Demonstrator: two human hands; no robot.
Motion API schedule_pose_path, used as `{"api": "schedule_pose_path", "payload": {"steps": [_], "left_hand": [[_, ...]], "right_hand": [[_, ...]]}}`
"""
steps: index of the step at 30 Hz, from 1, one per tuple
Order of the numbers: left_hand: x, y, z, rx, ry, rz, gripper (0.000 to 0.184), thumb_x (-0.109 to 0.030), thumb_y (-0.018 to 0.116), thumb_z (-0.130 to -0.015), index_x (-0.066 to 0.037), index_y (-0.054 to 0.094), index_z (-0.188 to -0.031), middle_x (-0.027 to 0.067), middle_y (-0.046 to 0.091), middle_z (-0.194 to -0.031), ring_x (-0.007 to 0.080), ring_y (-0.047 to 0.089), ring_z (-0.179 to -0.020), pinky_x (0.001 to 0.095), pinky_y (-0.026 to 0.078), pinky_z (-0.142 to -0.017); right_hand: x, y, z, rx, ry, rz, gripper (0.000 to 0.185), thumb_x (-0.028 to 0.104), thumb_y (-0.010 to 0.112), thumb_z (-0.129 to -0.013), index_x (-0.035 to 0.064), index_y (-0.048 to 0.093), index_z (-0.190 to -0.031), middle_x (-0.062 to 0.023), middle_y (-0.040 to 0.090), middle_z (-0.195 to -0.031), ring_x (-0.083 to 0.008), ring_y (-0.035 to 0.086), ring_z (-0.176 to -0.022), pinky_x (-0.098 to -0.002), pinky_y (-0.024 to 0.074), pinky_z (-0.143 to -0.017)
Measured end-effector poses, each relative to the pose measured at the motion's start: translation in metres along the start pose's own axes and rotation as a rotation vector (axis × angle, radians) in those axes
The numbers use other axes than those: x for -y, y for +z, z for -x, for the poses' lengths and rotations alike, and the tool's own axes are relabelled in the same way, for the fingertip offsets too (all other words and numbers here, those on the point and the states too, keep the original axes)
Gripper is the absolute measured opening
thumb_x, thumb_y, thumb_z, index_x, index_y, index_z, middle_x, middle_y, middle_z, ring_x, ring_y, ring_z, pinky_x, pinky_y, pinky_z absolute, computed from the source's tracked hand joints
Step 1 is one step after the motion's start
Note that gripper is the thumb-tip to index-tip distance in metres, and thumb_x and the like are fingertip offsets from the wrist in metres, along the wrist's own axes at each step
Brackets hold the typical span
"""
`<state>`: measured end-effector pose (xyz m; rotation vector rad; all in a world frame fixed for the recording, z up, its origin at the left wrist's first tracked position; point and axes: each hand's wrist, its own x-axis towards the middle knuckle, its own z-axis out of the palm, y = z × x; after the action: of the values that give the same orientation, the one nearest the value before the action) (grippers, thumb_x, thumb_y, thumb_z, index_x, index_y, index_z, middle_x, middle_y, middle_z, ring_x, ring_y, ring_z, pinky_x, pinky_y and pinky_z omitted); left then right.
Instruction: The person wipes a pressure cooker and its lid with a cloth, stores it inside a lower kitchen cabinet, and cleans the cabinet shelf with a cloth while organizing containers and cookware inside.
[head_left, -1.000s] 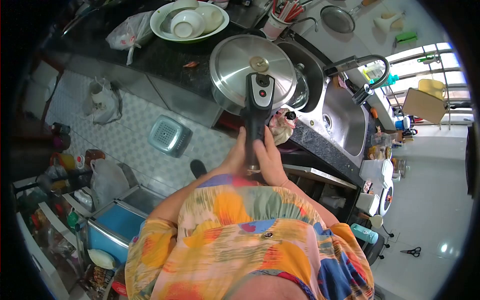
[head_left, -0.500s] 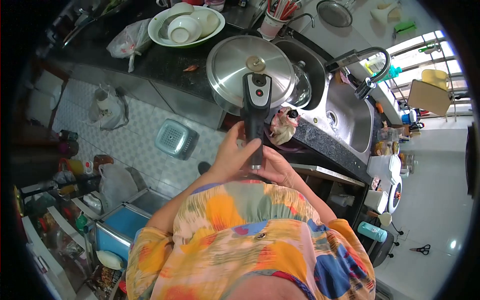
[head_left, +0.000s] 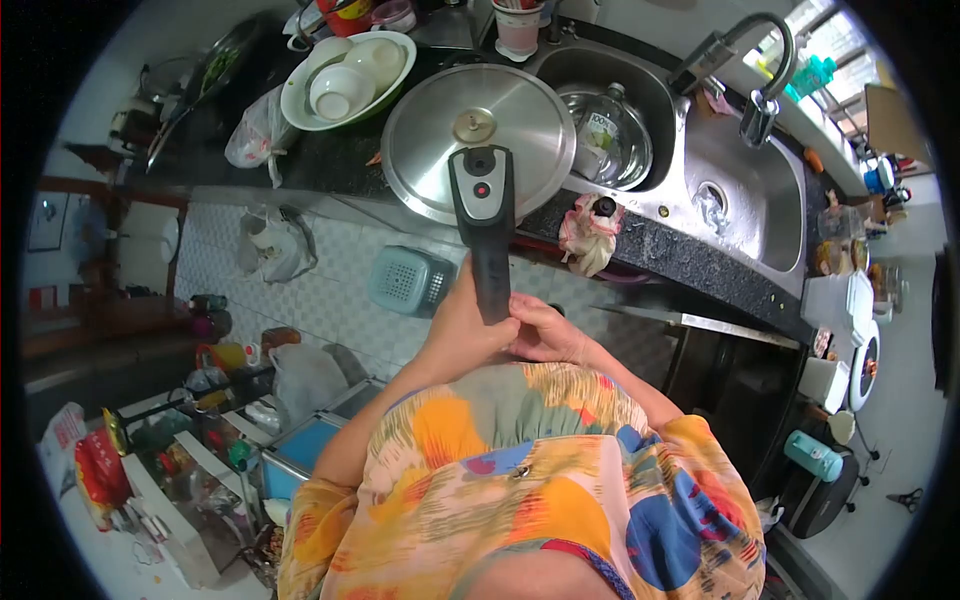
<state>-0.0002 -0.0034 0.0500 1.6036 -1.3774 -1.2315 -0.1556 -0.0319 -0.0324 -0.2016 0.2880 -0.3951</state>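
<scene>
A steel pressure cooker (head_left: 540, 120) with its lid on is in front of me, its long black handle (head_left: 490, 260) pointing towards my body. Wrapped round the lower part of that handle is my left hand (head_left: 465, 330), its thumb lying across the top. My right hand (head_left: 550, 332) is closed at the handle's end from the other side, its fingertips partly hidden. The cooker is over the dark counter (head_left: 340, 160), left of the sink; whether it rests there or is held above, I cannot tell.
The double sink (head_left: 745, 165) holds a clear plastic bottle (head_left: 600, 135) in a steel bowl. White bowls (head_left: 345, 90) sit in a basin beside a tied plastic bag (head_left: 258, 130). A cloth (head_left: 590, 240) lies at the counter edge. A blue-green plastic stool (head_left: 405, 280) stands on the floor.
The pressure cooker has shifted left, away from the sink, uncovering more of the bowl and bottle. Both hands moved with the handle. The camera view has turned as well.
</scene>
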Motion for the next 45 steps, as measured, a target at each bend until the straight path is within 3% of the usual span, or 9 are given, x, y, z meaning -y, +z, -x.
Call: {"api": "schedule_pose_path", "payload": {"steps": [5,8,14,20,24,28,34,40,45], "left_hand": [[-0.001,0.003,-0.001,-0.015,-0.02,-0.036,0.075,-0.011,0.068,-0.068,-0.002,0.036,-0.135,0.0113,0.056,-0.104,0.0199,0.056,-0.093,0.0316,0.046,-0.081],[-0.002,0.003,-0.003,0.048,-0.108,0.008,0.08,-0.01,0.067,-0.068,-0.003,0.029,-0.138,0.0169,0.056,-0.109,0.0268,0.059,-0.099,0.0357,0.048,-0.084],[0.011,0.005,-0.001,0.054,-0.037,0.145,0.08,-0.008,0.068,-0.071,-0.003,0.029,-0.141,0.0104,0.054,-0.118,0.0196,0.054,-0.107,0.032,0.045,-0.09],[0.029,0.011,-0.001,-0.002,-0.136,0.474,0.051,-0.023,0.055,-0.093,-0.002,0.037,-0.137,0.0105,0.053,-0.124,0.0198,0.05,-0.116,0.0343,0.038,-0.101],[0.039,0.009,-0.005,0.035,-0.304,0.766,0.055,-0.046,0.027,-0.102,-0.004,0.045,-0.131,0.0119,0.056,-0.125,0.0217,0.054,-0.114,0.0373,0.041,-0.1],[0.037,0.017,-0.005,0.03,-0.374,0.87,0.052,-0.044,0.029,-0.102,-0.004,0.047,-0.13,0.0076,0.056,-0.121,0.0188,0.053,-0.111,0.0358,0.041,-0.098],[0.026,0.023,-0.009,0.043,-0.395,0.959,0.05,-0.046,0.028,-0.102,-0.007,0.048,-0.127,0.0064,0.055,-0.121,0.0187,0.052,-0.112,0.0355,0.042,-0.097],[0.048,0.016,-0.009,0.067,-0.488,1.044,0.046,-0.044,0.033,-0.101,-0.009,0.049,-0.126,0.0052,0.056,-0.12,0.0179,0.054,-0.11,0.0358,0.045,-0.096],[0.052,0.02,-0.01,0.098,-0.425,1.131,0.052,-0.05,0.035,-0.099,-0.009,0.048,-0.129,0.0067,0.055,-0.125,0.0205,0.055,-0.114,0.0371,0.046,-0.097]], "right_hand": [[0.0,0.003,-0.001,0.028,0.012,-0.017,0.033,0.025,0.053,-0.096,0.006,0.048,-0.122,-0.0046,0.057,-0.119,-0.0182,0.055,-0.11,-0.0364,0.0446,-0.095],[0.0,0.002,0.001,0.029,0.015,-0.048,0.032,0.025,0.053,-0.096,0.0064,0.048,-0.122,-0.0037,0.058,-0.116,-0.0179,0.057,-0.107,-0.0366,0.0455,-0.093],[0.001,-0.001,0.002,0.006,0.002,-0.053,0.029,0.025,0.054,-0.096,0.0071,0.049,-0.118,-0.0041,0.058,-0.108,-0.017,0.058,-0.099,-0.0379,0.049,-0.087],[-0.001,-0.004,0.003,0.068,0.024,-0.172,0.037,0.027,0.054,-0.096,0.0056,0.046,-0.125,-0.0041,0.057,-0.112,-0.0153,0.057,-0.098,-0.0361,0.0491,-0.084],[0.006,0.029,0.012,-0.151,-0.158,0.326,0.054,0.027,0.061,-0.092,0.0022,0.038,-0.134,-0.0026,0.055,-0.111,-0.0111,0.052,-0.099,-0.0297,0.0461,-0.082],[0.006,0.036,0.016,-0.281,-0.389,0.745,0.066,0.024,0.072,-0.083,0.0019,0.038,-0.134,-0.0075,0.057,-0.112,-0.0135,0.056,-0.098,-0.0297,0.0467,-0.085],[0.018,0.045,0.028,-0.487,-0.297,1.259,0.078,0.035,0.077,-0.073,-0.0003,0.038,-0.132,-0.019,0.061,-0.108,-0.0301,0.065,-0.097,-0.0386,0.0517,-0.08],[0.006,0.049,0.023,-0.554,-0.578,1.628,0.087,0.038,0.078,-0.067,0.0014,0.034,-0.133,-0.0205,0.056,-0.105,-0.0372,0.062,-0.092,-0.0456,0.0525,-0.073],[0.011,0.057,0.029,-0.585,-0.509,1.688,0.09,0.039,0.078,-0.064,0.0026,0.034,-0.134,-0.0203,0.053,-0.104,-0.0397,0.061,-0.088,-0.0475,0.0519,-0.07]]}}
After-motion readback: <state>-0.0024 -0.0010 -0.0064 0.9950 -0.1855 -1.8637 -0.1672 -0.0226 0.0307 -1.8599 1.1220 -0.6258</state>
